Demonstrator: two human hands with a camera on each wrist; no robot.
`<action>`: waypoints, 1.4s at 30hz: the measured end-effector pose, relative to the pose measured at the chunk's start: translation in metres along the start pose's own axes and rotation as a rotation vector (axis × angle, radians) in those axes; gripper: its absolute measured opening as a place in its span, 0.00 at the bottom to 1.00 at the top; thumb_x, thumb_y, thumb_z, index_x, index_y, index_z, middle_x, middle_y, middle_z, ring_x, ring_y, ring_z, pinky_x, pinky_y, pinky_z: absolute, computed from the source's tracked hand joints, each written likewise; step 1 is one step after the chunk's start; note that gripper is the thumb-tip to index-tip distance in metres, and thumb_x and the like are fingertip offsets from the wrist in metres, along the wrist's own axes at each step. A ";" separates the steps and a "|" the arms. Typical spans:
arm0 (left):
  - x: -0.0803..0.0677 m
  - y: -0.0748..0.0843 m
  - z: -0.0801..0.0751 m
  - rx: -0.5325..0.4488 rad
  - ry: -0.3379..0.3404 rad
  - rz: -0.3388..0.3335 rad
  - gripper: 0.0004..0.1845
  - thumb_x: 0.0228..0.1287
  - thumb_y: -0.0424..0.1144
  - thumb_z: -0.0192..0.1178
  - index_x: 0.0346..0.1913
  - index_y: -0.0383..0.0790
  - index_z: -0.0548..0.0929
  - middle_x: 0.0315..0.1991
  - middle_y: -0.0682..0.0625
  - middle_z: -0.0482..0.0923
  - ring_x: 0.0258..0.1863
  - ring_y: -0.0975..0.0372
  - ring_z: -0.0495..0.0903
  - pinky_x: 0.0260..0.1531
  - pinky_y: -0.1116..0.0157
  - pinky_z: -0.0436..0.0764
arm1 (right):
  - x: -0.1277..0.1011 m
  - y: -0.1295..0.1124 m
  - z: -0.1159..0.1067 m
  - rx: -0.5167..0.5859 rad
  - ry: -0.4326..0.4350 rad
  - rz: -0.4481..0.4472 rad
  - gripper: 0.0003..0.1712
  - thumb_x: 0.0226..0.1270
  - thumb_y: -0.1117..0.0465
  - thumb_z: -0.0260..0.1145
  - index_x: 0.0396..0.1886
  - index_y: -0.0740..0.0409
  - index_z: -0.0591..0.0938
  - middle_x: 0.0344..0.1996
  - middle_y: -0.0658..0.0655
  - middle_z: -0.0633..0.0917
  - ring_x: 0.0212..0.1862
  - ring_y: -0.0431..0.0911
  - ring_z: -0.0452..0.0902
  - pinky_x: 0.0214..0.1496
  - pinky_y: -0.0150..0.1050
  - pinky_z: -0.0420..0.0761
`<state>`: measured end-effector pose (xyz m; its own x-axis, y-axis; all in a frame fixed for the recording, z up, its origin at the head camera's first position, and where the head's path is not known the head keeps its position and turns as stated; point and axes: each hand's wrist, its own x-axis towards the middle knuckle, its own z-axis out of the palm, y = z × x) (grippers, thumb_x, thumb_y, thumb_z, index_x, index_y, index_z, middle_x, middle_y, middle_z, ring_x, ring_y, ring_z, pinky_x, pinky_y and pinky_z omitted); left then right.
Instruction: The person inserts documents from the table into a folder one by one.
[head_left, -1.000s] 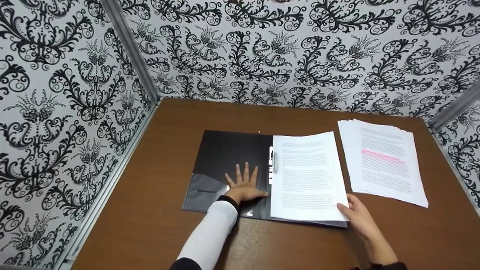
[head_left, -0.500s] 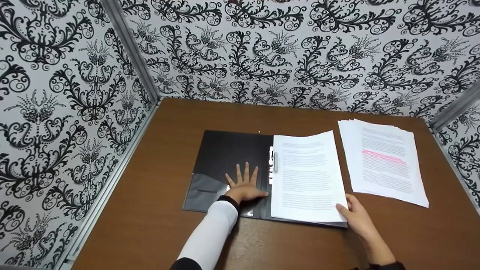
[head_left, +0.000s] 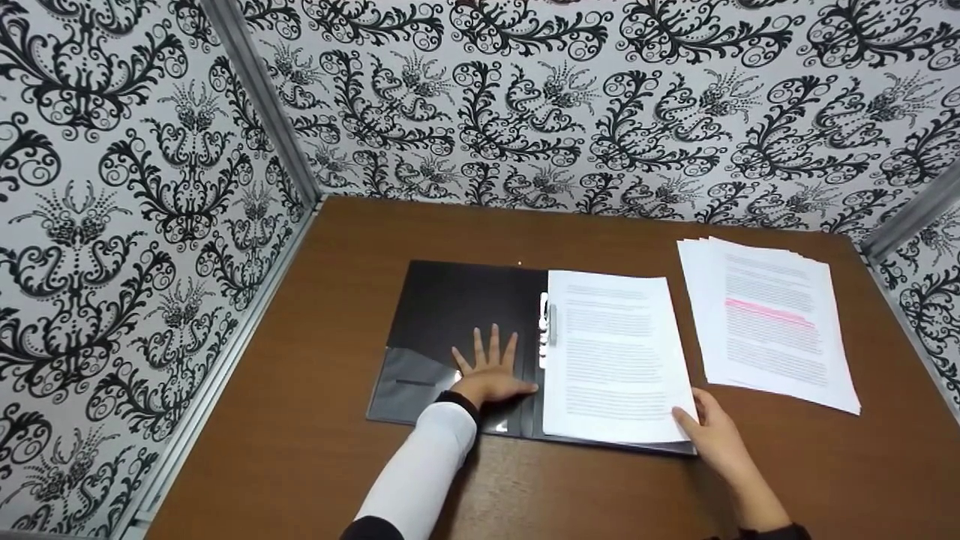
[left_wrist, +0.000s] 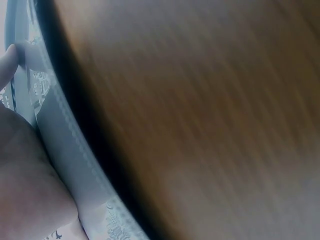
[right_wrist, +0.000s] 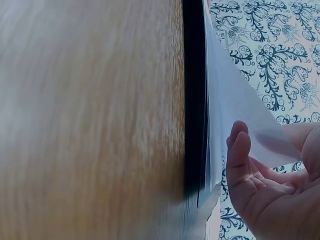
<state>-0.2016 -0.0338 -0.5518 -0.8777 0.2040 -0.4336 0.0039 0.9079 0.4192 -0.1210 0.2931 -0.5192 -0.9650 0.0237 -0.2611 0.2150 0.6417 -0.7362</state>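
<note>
A black ring binder [head_left: 465, 296] lies open on the brown table. My left hand [head_left: 489, 382] rests with spread fingers on its left cover, the thumb reaching the spine. Printed sheets [head_left: 611, 349] fill the right side beside a white and metal clip mechanism [head_left: 547, 330]. At their lower right corner, my right hand [head_left: 712, 431] pinches the paper, thumb on top. The right wrist view shows the raised corner of a sheet [right_wrist: 240, 95] between the thumb and fingers of that hand [right_wrist: 272, 197], above other pages. Only part of my left hand [left_wrist: 30, 185] shows in the left wrist view.
To the right of the binder lies a loose stack of printed sheets [head_left: 772, 337], its top page marked with pink highlighter. Patterned walls [head_left: 525, 112] stand behind and at the sides. The wooden table [head_left: 300, 420] extends around the binder.
The far right corner of the top sheet, raised earlier, has dropped and lies flatter. My right hand has shifted very slightly; my left hand stays in place.
</note>
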 end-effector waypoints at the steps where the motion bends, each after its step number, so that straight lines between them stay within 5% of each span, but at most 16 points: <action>1: 0.001 0.000 0.000 0.002 -0.004 -0.001 0.56 0.56 0.68 0.58 0.78 0.57 0.36 0.76 0.49 0.15 0.71 0.47 0.10 0.60 0.33 0.17 | 0.000 0.000 0.000 -0.001 -0.002 0.001 0.33 0.74 0.60 0.54 0.68 0.78 0.57 0.64 0.81 0.66 0.61 0.65 0.72 0.55 0.44 0.76; 8: 0.008 -0.003 0.004 0.014 -0.007 -0.001 0.57 0.54 0.70 0.57 0.77 0.59 0.34 0.76 0.50 0.14 0.71 0.47 0.09 0.60 0.32 0.17 | -0.002 0.002 -0.003 -0.006 -0.022 -0.002 0.36 0.76 0.58 0.51 0.71 0.77 0.52 0.65 0.81 0.64 0.63 0.69 0.68 0.60 0.54 0.73; 18: 0.011 -0.007 0.009 0.008 0.018 0.011 0.58 0.53 0.71 0.58 0.78 0.59 0.35 0.76 0.50 0.15 0.71 0.46 0.10 0.59 0.31 0.17 | -0.004 0.004 -0.005 -0.016 0.012 0.017 0.34 0.75 0.59 0.53 0.71 0.74 0.56 0.59 0.79 0.72 0.57 0.65 0.74 0.49 0.42 0.77; 25: 0.011 -0.007 0.009 0.015 0.020 0.013 0.57 0.53 0.71 0.57 0.78 0.59 0.35 0.76 0.50 0.15 0.71 0.46 0.10 0.58 0.31 0.17 | -0.003 0.003 -0.007 -0.029 0.019 0.026 0.33 0.75 0.60 0.52 0.70 0.75 0.57 0.60 0.80 0.70 0.59 0.68 0.70 0.59 0.55 0.71; 42: 0.004 -0.002 0.005 0.009 0.010 -0.003 0.57 0.54 0.70 0.58 0.78 0.59 0.35 0.76 0.50 0.15 0.71 0.47 0.09 0.58 0.32 0.16 | 0.001 0.007 -0.005 -0.052 0.025 0.025 0.29 0.74 0.61 0.53 0.66 0.77 0.64 0.58 0.76 0.73 0.57 0.64 0.72 0.56 0.52 0.72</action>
<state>-0.2031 -0.0333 -0.5582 -0.8823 0.1981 -0.4270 0.0059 0.9117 0.4107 -0.1212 0.3018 -0.5216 -0.9631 0.0588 -0.2627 0.2314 0.6793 -0.6964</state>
